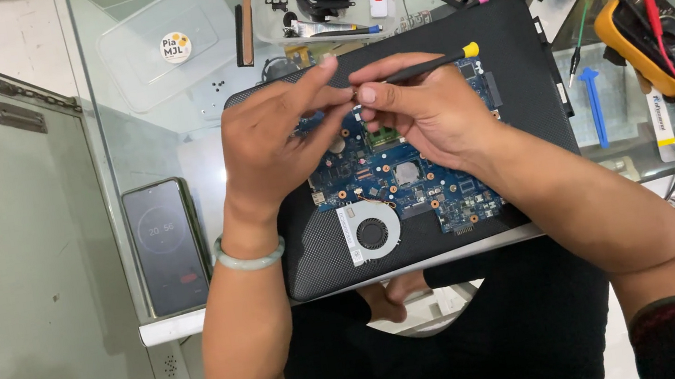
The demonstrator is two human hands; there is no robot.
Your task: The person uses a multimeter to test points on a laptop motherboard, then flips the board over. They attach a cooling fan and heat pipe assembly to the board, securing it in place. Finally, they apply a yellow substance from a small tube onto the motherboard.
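A blue circuit board [407, 179] with a round black fan [372, 232] lies on a black laptop shell [519, 91] on the glass table. My right hand [424, 110] grips a slim black screwdriver [426, 66] with a yellow end cap, held level above the board. My left hand [272, 141] meets it from the left, its thumb and forefinger pinched at the screwdriver's tip. What sits between those fingertips is too small to make out. A pale green bangle [250, 259] circles my left wrist.
A dark phone [167, 245] lies left of the laptop. Behind it stand a clear plastic lid [156, 52], a tray with a copper heat pipe [260, 0] and a loose fan. At right are a yellow multimeter [649, 36] with red leads and a blue pry tool [595, 102].
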